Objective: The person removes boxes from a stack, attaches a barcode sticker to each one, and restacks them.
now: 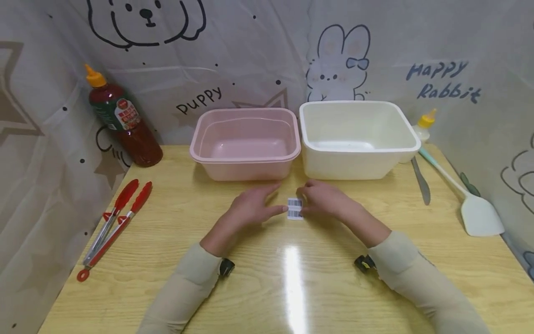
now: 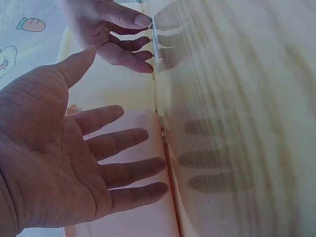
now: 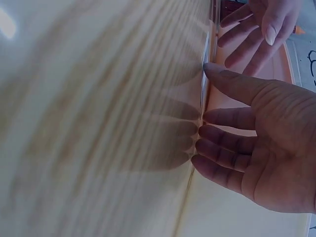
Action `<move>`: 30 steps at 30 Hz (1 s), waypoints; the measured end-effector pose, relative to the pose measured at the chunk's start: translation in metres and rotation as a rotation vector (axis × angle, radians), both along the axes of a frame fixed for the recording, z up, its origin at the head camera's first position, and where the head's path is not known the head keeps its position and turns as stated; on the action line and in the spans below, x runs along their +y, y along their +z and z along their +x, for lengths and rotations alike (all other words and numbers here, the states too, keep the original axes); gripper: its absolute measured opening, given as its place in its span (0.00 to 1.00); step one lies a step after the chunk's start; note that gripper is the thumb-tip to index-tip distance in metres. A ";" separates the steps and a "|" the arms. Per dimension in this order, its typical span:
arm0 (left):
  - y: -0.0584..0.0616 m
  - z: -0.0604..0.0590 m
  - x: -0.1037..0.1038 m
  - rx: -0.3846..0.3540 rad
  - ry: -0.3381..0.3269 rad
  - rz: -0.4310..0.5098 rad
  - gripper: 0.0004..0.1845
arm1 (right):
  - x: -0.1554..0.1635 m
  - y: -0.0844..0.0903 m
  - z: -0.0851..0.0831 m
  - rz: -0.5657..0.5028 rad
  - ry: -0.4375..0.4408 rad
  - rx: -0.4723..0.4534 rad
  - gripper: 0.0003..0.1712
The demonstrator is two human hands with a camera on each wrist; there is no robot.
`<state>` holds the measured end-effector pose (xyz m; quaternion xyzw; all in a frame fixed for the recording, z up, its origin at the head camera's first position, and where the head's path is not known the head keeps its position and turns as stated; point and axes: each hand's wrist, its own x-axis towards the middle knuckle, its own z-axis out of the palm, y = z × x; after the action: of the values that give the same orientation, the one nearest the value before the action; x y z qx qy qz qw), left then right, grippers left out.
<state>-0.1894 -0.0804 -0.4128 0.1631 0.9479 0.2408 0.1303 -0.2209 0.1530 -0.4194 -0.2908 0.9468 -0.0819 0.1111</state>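
A small white card printed with two barcodes (image 1: 295,208) lies flat on the wooden table, between the two hands. My left hand (image 1: 253,205) is to its left, palm inward, with its fingers straight and spread and holding nothing; the thumb points at the card's left edge. On the other side, my right hand (image 1: 327,198) has its thumb and fingertips down at the card's right edge. In the right wrist view the thumb (image 3: 229,81) stands apart from the loosely bent fingers, its tip right at the thin card edge.
Behind the hands stand a pink tub (image 1: 245,170) and a white tub (image 1: 344,166). Red-tipped tongs (image 1: 114,227) and a red sauce bottle (image 1: 125,125) are at left. At right are a spatula (image 1: 479,215), a knife (image 1: 421,183) and a yellow-capped bottle (image 1: 424,125).
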 end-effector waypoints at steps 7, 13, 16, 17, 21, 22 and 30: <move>-0.002 0.000 -0.001 -0.004 0.000 -0.008 0.40 | -0.004 -0.004 0.000 -0.001 -0.026 -0.026 0.25; -0.005 0.001 -0.003 -0.003 -0.039 -0.026 0.40 | -0.004 -0.005 0.001 -0.017 -0.007 0.002 0.21; -0.005 0.002 -0.004 -0.038 -0.072 -0.086 0.43 | -0.005 -0.005 0.001 -0.020 -0.013 0.010 0.20; -0.005 0.002 -0.004 -0.054 -0.083 -0.109 0.44 | -0.006 -0.005 0.001 -0.020 -0.018 0.009 0.20; -0.005 0.003 -0.006 -0.114 -0.104 -0.161 0.45 | -0.010 -0.003 0.003 -0.005 -0.043 -0.001 0.27; -0.005 0.003 -0.006 -0.122 -0.104 -0.159 0.45 | -0.011 -0.002 0.003 -0.003 -0.045 -0.001 0.28; -0.004 0.002 -0.006 -0.115 -0.094 -0.150 0.43 | -0.015 0.000 0.003 -0.043 -0.001 0.046 0.19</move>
<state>-0.1876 -0.0868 -0.4164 0.1831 0.9455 0.1719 0.2073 -0.2176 0.1379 -0.4196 -0.2944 0.9473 -0.0956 0.0830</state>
